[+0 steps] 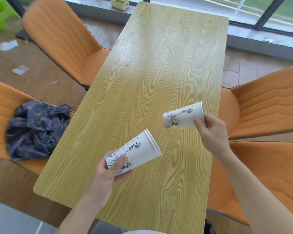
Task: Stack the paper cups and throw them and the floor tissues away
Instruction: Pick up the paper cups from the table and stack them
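My left hand [107, 176] grips the base of a nested stack of white paper cups [139, 151] printed with a black drawing, its rims tilted up and to the right. My right hand [210, 130] pinches the rim of a single matching paper cup [183, 118], which lies sideways in the air with its base pointing left toward the stack. Both are held over the wooden table [150, 73], a short gap apart. White tissues lie on the floor at the left: one tissue [8, 45] farther away and another tissue [20, 69] nearer.
Orange chairs surround the table: one chair [61, 39] at the far left, one chair [269, 102] on the right. A dark plaid cloth [37, 129] lies bunched on the near-left chair. A crumpled scrap [267, 40] sits on the window ledge, a pale green box [119, 2] beyond the table's far end.
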